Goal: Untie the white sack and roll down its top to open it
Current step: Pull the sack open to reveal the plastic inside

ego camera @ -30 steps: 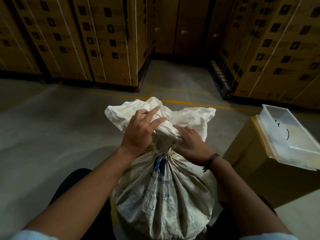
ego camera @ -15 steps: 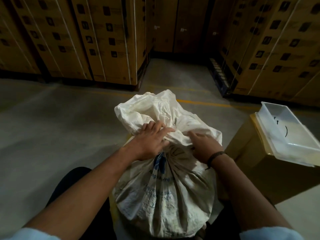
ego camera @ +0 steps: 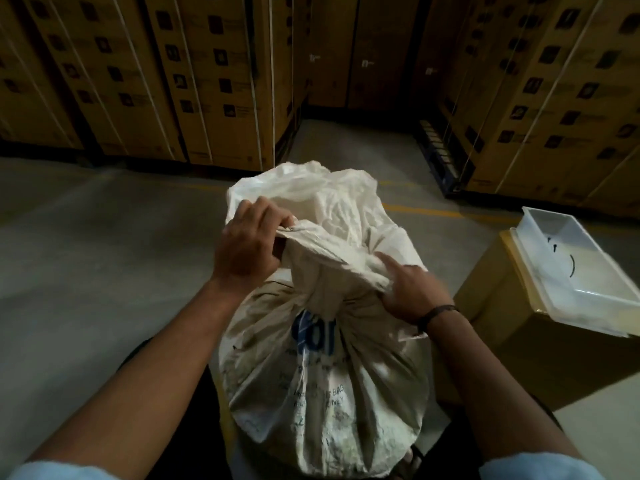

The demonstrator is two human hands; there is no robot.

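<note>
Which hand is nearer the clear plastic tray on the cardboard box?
Right. The right hand grips the sack just left of the tray; the left hand holds the far side.

I am looking into a warehouse or storeroom: tall stacks of strapped cardboard cartons (ego camera: 194,74) are standing on a bare concrete floor (ego camera: 104,244), with a yellow lane line (ego camera: 446,211) running in front of the right-hand stack and a dark pallet (ego camera: 438,150) showing under it.
</note>
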